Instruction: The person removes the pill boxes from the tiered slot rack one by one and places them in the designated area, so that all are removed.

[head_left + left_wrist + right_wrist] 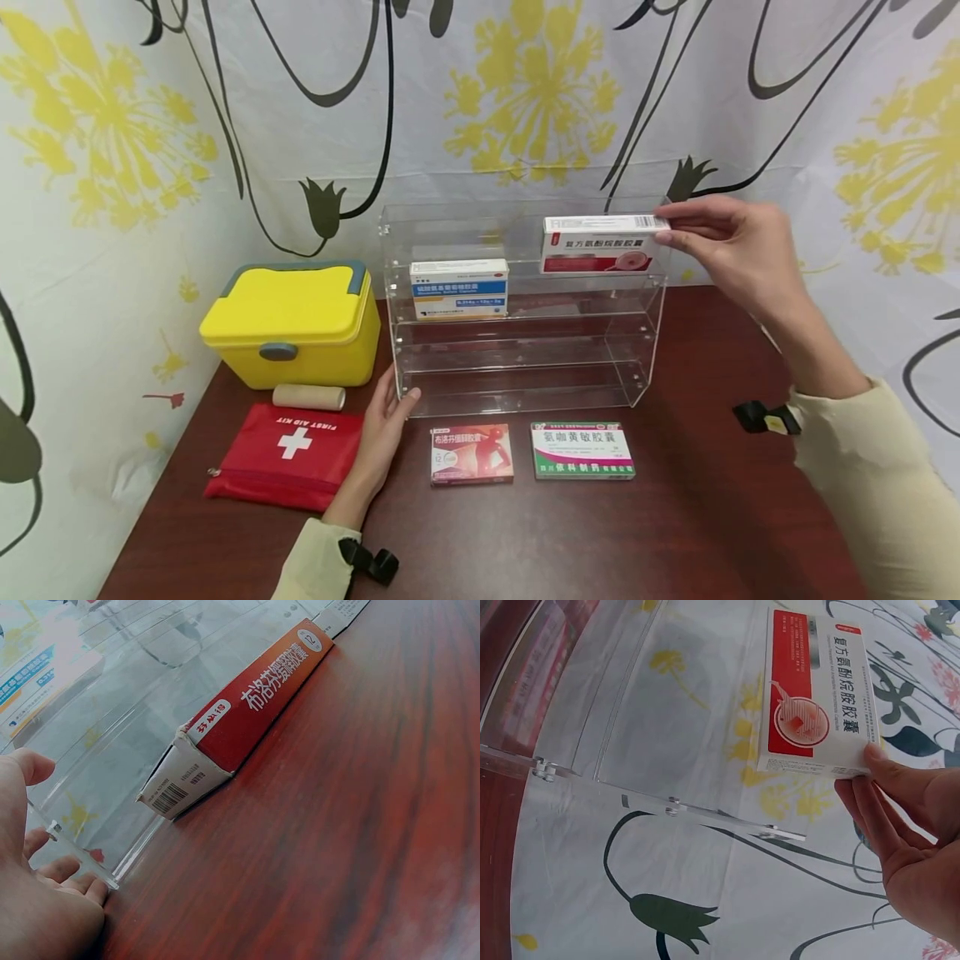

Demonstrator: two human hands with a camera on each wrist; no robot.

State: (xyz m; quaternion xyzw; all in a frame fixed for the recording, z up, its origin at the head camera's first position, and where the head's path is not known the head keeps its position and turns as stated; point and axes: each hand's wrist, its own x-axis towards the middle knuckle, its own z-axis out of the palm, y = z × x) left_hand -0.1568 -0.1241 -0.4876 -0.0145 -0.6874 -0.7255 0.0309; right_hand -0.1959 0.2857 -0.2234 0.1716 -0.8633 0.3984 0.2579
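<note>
My right hand (738,246) pinches the right end of a white and red medicine box (600,243) between thumb and fingers. That box is upright at the upper right of a clear acrylic display rack (525,402), its printed front facing me. In the right wrist view, the fingertips are at one end of the box, close to the rack's side panel. My left hand (385,425) holds the rack's lower left side edge, thumb toward the front and fingers along the outside. A blue, white and orange medicine box (459,290) stands on the rack's left side.
In front of the rack, a red and orange medicine box (472,454) and a green, white and pink one (582,450) lie flat. At the left are a yellow lidded case (292,321), a cardboard-coloured roll (309,397) and a red first aid pouch (277,475). Patterned cloth hangs behind.
</note>
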